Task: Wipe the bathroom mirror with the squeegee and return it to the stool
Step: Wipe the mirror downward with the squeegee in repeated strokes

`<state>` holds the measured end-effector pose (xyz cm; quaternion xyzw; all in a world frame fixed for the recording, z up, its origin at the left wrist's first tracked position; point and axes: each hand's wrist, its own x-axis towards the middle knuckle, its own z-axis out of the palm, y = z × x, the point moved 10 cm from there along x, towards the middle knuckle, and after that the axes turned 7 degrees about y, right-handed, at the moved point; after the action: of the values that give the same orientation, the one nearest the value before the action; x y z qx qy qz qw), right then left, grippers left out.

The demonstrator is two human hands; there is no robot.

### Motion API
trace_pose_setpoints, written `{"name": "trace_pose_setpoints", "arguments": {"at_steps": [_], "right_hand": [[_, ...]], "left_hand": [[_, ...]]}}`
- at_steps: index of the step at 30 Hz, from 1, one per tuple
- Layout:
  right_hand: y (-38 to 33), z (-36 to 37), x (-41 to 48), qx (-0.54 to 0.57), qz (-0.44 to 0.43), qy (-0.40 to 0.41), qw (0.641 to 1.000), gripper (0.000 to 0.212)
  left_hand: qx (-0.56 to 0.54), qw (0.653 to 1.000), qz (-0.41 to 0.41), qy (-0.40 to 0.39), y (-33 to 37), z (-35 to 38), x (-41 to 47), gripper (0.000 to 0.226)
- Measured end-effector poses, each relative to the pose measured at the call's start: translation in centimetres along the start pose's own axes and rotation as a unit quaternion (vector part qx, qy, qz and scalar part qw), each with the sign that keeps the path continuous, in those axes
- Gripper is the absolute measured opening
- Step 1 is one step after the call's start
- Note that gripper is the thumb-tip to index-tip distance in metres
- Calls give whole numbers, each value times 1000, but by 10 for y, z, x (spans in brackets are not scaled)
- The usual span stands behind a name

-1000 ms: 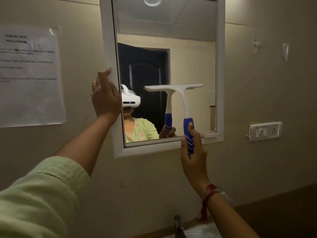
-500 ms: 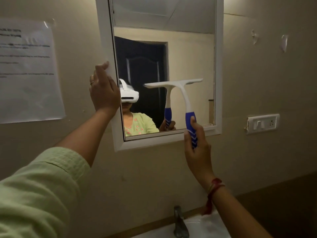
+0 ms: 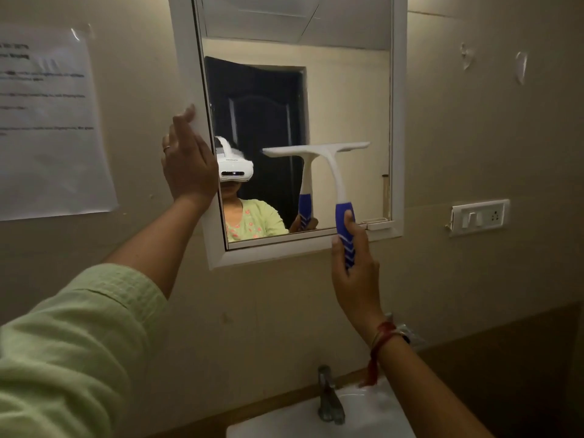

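Two arms raised to a white-framed rectangular wall mirror (image 3: 347, 99). Right grip (image 3: 355, 279) clenched round the blue ribbed handle of a white plastic T-shaped squeegee (image 3: 336, 181), thumb up along the handle's front, fingers wrapped behind. Squeegee upright, white neck rising from the right grip, long blade head level above it and laid against the glass in the mirror's lower half, meeting its own reflection there. Handle bottom in front of the mirror's lower frame rail.

Left grip (image 3: 188, 165) released, fingers straight and together, palm pressed flat on the mirror's left frame rail, well apart from the squeegee and roughly level with the blade. Thin ring (image 3: 166, 148) on one finger of the left grip; pale green sleeve (image 3: 63, 358) down the arm behind it. Red thread bracelet (image 3: 377, 346) at the wrist below the right grip.

Left of the left grip, a white printed paper sheet (image 3: 47, 121) taped to the beige wall, text too blurred to read. Right of the right grip, a white switch-and-socket plate (image 3: 478, 216) on the wall. Below the right grip, a metal tap (image 3: 330, 396) over a white basin (image 3: 363, 415). Just right of the right grip's thumb, a small white clip (image 3: 377, 223) on the lower rail. Reflected in the glass between the two grips: a person in a white headset and green top, dark door behind.
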<state>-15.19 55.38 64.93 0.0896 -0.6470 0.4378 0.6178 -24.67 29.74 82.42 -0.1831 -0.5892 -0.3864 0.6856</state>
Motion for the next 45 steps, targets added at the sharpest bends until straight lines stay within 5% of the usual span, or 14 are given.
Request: {"name": "trace_pose_setpoints", "arguments": {"at_steps": [45], "right_hand": [[19,-11,-54,-63,16,-25,998,45]], "left_hand": [[11,1000,-2,-2,-2,2,-1,35]]}}
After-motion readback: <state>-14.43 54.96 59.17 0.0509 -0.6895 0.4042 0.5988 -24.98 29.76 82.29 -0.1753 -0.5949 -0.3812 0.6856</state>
